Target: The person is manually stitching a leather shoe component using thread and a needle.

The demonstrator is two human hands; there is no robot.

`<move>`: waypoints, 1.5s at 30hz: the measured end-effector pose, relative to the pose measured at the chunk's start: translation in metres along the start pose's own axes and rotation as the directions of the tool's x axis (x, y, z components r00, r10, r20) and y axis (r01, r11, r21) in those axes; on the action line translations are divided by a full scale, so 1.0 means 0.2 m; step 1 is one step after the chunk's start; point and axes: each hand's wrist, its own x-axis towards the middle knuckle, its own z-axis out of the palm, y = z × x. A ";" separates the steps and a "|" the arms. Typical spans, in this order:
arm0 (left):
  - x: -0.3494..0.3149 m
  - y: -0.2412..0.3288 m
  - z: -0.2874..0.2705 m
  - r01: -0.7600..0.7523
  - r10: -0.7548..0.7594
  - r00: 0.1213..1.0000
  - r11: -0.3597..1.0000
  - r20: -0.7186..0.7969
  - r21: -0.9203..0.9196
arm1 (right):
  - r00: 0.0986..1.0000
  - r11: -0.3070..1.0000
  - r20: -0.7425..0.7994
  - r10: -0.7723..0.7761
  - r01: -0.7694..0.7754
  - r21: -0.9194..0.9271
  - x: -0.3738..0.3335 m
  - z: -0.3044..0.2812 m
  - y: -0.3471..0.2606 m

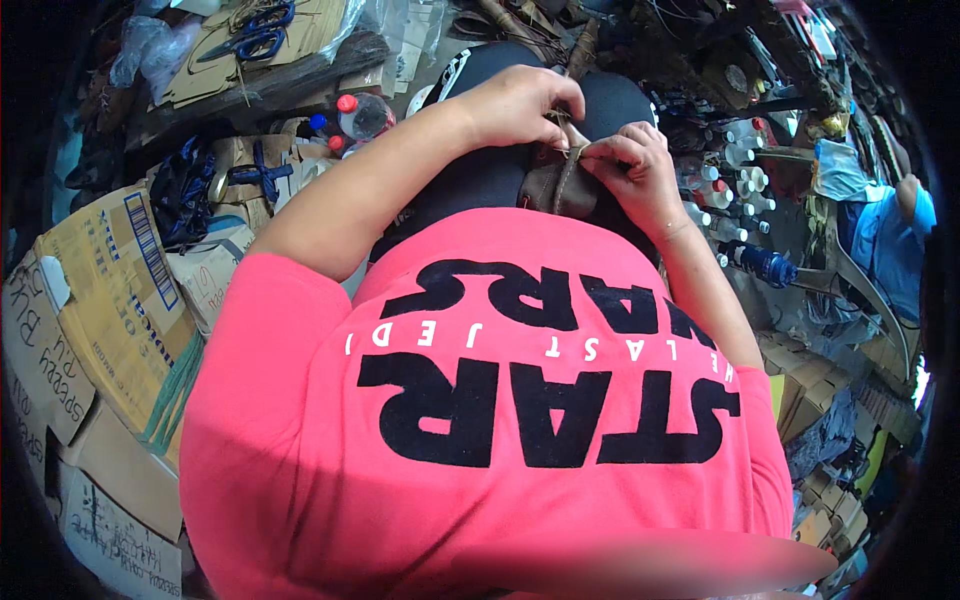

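A brown leather piece (577, 192) with a raised, stitched seam lies between my knees; it looks like part of a shoe. My left hand (520, 105) is above its far end, with thumb and forefinger curled toward a thin pale thread. To the right, my right hand (632, 165) pinches beside the seam, its thumb and forefinger closed at the leather's edge. The two hands are close together but apart. Some of the leather is hidden by my fingers and my pink shirt (460, 300).
Blue-handled scissors (262, 40) lie on cardboard patterns at the far left. Near them stand plastic bottles with red and blue caps (365, 117). Several small bottles (735, 190) crowd the right side. Cardboard boxes (110, 290) are stacked on the left.
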 end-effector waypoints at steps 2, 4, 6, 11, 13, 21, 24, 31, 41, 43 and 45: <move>-0.11 0.00 -0.07 -0.009 -0.003 0.983 0.998 -0.185 -0.061 | 1.000 1.000 0.025 0.005 -0.005 0.002 0.00 -0.04 -0.01; -0.26 0.03 -0.23 0.254 -0.293 0.953 0.916 -0.084 -0.311 | 0.999 0.999 0.029 0.017 -0.018 0.032 -0.03 -0.04 0.00; -0.42 0.01 -0.40 0.449 -0.479 0.876 0.762 0.060 -0.467 | 1.000 1.000 0.002 0.017 -0.017 -0.005 -0.07 -0.03 -0.02; -0.68 -0.11 -0.47 0.471 -0.567 0.822 0.626 0.051 -0.622 | 0.999 0.999 -0.052 -0.005 0.003 -0.049 -0.09 0.01 -0.05; -0.68 -0.06 -0.38 0.435 -0.516 0.848 0.807 -0.119 -0.401 | 0.998 0.999 0.041 0.044 -0.044 -0.012 -0.08 -0.01 -0.01; -0.54 0.00 -0.23 0.216 -0.219 0.918 0.975 -0.330 -0.049 | 0.981 0.996 0.171 0.090 -0.086 -0.032 -0.07 -0.05 0.00; -0.46 0.14 -0.17 0.253 -0.298 0.911 0.950 -0.287 -0.184 | 0.999 0.990 0.036 0.033 -0.028 -0.138 -0.15 -0.01 -0.07; -0.28 0.14 -0.03 -0.030 0.093 0.938 0.982 -0.335 0.189 | 0.986 0.994 0.133 0.100 -0.093 -0.058 -0.08 -0.03 0.04; -0.24 0.09 0.03 0.026 0.042 0.963 0.969 -0.268 0.247 | 0.963 0.991 0.238 0.128 -0.136 0.015 -0.01 -0.03 0.11; -0.24 0.08 0.03 0.009 0.058 0.963 0.969 -0.262 0.248 | 0.964 0.991 0.236 0.127 -0.131 0.003 -0.01 -0.02 0.11; -0.24 0.08 0.03 0.004 0.061 0.963 0.970 -0.261 0.243 | 0.960 0.990 0.245 0.135 -0.142 0.009 -0.01 -0.02 0.12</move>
